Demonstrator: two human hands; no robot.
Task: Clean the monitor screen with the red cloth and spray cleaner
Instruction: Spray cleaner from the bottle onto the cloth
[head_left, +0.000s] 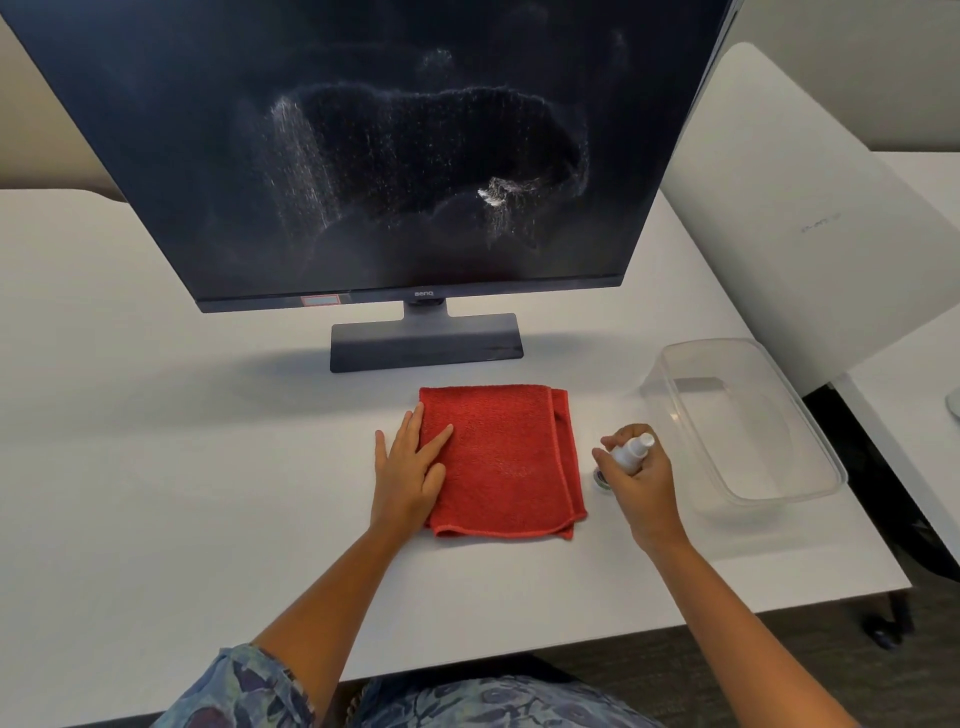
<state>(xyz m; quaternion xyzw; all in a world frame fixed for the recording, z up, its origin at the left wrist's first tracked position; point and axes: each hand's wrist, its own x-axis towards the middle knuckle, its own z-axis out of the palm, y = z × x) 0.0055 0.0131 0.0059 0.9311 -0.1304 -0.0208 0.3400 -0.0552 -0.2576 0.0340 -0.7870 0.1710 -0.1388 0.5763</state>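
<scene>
A dark monitor (363, 156) stands on the white desk, its screen speckled with spray droplets and streaks around the middle. In front of its base lies a folded red cloth (509, 457), flat on the desk. My left hand (410, 467) rests flat with fingers spread on the cloth's left edge. To the right of the cloth, my right hand (641, 478) is closed around a small white spray bottle (631, 451), nozzle pointing up and right, low over the desk. A small round cap (601, 479) lies just below that hand.
A clear plastic container (810, 441) sits at the desk's right edge, close to my right hand. The white desk (182, 467) stretches to the left. A white panel (805, 208) leans behind the monitor at right. The monitor base (426, 340) sits behind the cloth.
</scene>
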